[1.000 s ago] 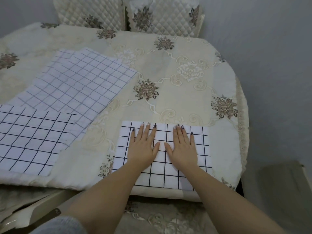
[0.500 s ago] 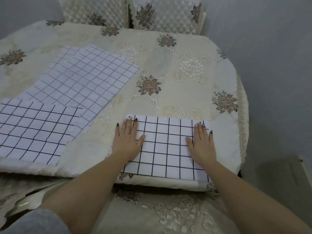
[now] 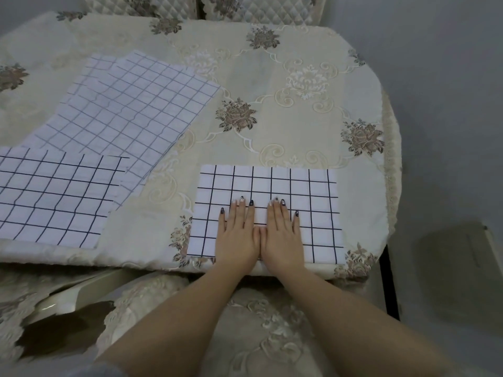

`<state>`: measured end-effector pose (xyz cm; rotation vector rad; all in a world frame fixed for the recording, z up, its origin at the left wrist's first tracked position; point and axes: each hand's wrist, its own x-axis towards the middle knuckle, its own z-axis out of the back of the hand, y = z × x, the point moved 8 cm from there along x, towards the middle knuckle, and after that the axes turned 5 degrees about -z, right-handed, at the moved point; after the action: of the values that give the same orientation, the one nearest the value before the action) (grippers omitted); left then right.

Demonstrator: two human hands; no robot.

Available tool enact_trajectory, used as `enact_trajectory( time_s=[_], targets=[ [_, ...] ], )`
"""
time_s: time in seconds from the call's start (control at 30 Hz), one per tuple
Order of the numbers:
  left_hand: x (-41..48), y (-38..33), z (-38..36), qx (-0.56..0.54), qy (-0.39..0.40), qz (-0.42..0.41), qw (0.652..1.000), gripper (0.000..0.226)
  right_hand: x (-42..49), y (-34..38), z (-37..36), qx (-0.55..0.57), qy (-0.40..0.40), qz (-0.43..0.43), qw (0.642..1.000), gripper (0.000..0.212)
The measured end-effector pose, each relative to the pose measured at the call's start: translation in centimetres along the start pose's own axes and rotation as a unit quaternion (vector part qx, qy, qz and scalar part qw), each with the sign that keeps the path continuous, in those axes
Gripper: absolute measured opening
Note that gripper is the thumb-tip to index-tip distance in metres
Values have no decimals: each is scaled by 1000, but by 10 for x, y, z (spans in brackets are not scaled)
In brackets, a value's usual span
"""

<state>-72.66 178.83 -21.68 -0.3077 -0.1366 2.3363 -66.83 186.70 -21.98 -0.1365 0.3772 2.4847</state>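
Observation:
A folded white cloth with a black grid (image 3: 313,191) lies flat at the near edge of the table. My left hand (image 3: 237,235) and my right hand (image 3: 283,235) both press on its near middle, palms down, fingers straight, thumbs touching side by side. Neither hand grips anything. The cloth's far half and both side edges show uncovered.
A cream floral tablecloth (image 3: 299,110) covers the round table. Another black-grid cloth (image 3: 54,200) lies at the near left, overlapping a larger, paler grid cloth (image 3: 128,104) behind it. Two quilted chair backs (image 3: 168,6) stand at the far side. A chair seat (image 3: 258,336) is below me.
My hands were spread apart at the cloth's left and right edges half a second ago; they have slid inward and toward me, and meet at its near middle.

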Motion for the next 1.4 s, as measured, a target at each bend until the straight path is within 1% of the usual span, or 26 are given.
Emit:
enact_trajectory(
  time_s=[0.1,0.3,0.4,0.57,0.67,0.77,0.9,0.97,1.03,1.07,1.13,1.17,1.2,1.23,1.27,1.3,1.33,1.37,1.4],
  targets=[
    [-2,3,-5,6,-6,-4,1000,61,-4,-1,-4,-18,3,0,1000,59],
    [-4,15,-4,10,-23,-14,1000,64,-5,-15,1,-41,-4,2,999,65],
    [-9,33,0,20,-29,1,999,67,-6,-32,6,-41,-5,-12,999,66],
    [-17,70,6,25,-30,57,998,65,-8,-59,14,-40,-1,-43,998,66],
    [-20,77,10,18,-47,57,997,62,-9,-74,15,-50,9,-53,997,68],
    [-20,79,8,23,-44,55,997,62,-9,-87,18,-54,7,-71,996,71],
    [-20,81,8,17,-41,62,997,65,-9,-93,23,-52,14,-88,995,78],
    [-20,81,9,0,-38,63,997,67,-9,-94,21,-55,33,-89,994,80],
    [-18,83,11,-37,-43,74,996,68,-6,-93,21,-32,37,-94,994,81],
    [-17,86,14,-66,-50,85,993,67,-5,-93,24,0,32,-102,994,79],
    [-16,89,21,-134,-71,110,982,60,-4,-92,35,112,4,-129,985,67],
    [-17,89,25,-169,-83,119,975,56,-5,-91,42,184,-14,-146,972,62],
    [-18,86,31,-207,-95,126,966,54,-9,-90,50,262,-28,-163,951,58],
    [-20,82,40,-256,-106,130,952,52,-13,-88,57,340,-39,-186,921,55],
    [-22,75,47,-312,-114,135,934,50,-16,-86,62,413,-47,-213,884,52],
    [-24,67,54,-370,-111,149,910,47,-19,-84,66,487,-50,-243,838,49],
    [-23,58,58,-437,-91,174,878,42,-20,-81,69,557,-51,-269,784,45],
    [-21,46,60,-521,-60,203,827,35,-21,-79,71,616,-50,-292,730,40],
    [-20,31,62,-606,-27,227,762,30,-20,-76,73,661,-47,-305,684,33]
  ],
)
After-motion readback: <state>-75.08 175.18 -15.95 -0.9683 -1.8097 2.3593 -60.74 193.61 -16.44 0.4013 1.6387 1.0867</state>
